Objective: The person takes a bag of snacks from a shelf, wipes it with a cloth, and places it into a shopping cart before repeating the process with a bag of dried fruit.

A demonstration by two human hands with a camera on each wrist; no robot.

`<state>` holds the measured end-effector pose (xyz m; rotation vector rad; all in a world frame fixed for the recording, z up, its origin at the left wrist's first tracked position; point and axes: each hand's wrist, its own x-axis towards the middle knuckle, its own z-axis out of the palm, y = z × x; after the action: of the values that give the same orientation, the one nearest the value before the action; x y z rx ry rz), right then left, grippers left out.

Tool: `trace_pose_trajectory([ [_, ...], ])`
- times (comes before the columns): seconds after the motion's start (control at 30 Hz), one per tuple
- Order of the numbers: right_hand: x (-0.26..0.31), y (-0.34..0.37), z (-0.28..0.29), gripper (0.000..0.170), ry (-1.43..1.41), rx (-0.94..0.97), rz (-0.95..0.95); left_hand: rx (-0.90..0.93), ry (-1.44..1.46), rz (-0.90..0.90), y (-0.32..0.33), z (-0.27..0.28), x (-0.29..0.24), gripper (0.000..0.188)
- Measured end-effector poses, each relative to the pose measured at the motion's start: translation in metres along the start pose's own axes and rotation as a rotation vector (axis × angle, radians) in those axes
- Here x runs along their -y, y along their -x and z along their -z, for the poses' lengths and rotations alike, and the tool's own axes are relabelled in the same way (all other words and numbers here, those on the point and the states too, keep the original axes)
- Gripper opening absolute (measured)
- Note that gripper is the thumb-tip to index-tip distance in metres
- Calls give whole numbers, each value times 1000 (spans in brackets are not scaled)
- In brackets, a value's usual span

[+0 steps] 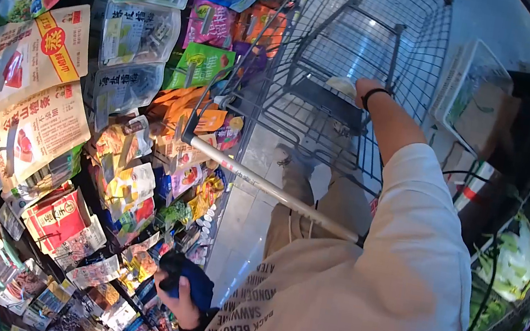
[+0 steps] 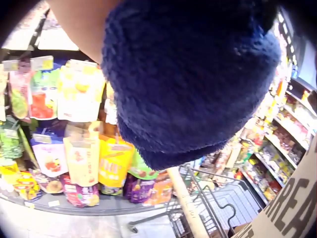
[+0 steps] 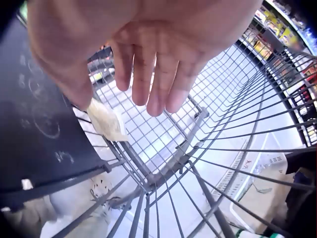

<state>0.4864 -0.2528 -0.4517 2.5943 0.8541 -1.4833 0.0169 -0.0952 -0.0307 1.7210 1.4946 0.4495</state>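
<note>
My left hand (image 1: 181,304) grips a dark blue fluffy plush-like thing (image 2: 188,84) with a black part on top, beside the snack shelves. In the left wrist view this fluffy thing covers much of the picture and hides most of the fingers. My right hand (image 1: 369,94) reaches over the child-seat end of a wire shopping cart (image 1: 424,66). Its fingers (image 3: 156,87) are stretched out straight above the wire. Right by the thumb tip, a small pale packet (image 3: 106,121) lies against the cart's wires, beside the dark seat panel (image 3: 44,124).
Hanging snack bags (image 1: 208,64) and boxes fill the shelves on the left. The cart's handle bar (image 1: 275,187) crosses in front of my legs. At the right stand a white plastic crate (image 1: 472,83) and a shelf with leafy vegetables (image 1: 514,261).
</note>
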Motion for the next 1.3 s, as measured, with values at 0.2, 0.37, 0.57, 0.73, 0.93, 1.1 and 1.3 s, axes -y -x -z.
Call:
trace_pose_trajectory([
  [0.2,6,-62,-51,37,85,-38,-41,-97,-3,135,30,6,-12,35],
  [0.37,33,16,39,29,163,-30,30,-28,4,39,23,13,3,29],
  [0.57,22,128,135,18,112,-477,525,118,48,-255,-14,-11,-6,31],
  [0.73,100,315,191,15,36,-815,640,443,213,-612,-68,-14,-47,31],
  [0.93,191,522,157,21,-62,-1095,627,924,555,-315,-118,-27,-87,32],
  [1.1,226,593,79,27,-838,-1277,554,1533,565,108,-124,-67,-73,38],
  [1.3,217,602,-8,31,-1267,-1322,324,2162,536,-214,-46,-85,-44,96],
])
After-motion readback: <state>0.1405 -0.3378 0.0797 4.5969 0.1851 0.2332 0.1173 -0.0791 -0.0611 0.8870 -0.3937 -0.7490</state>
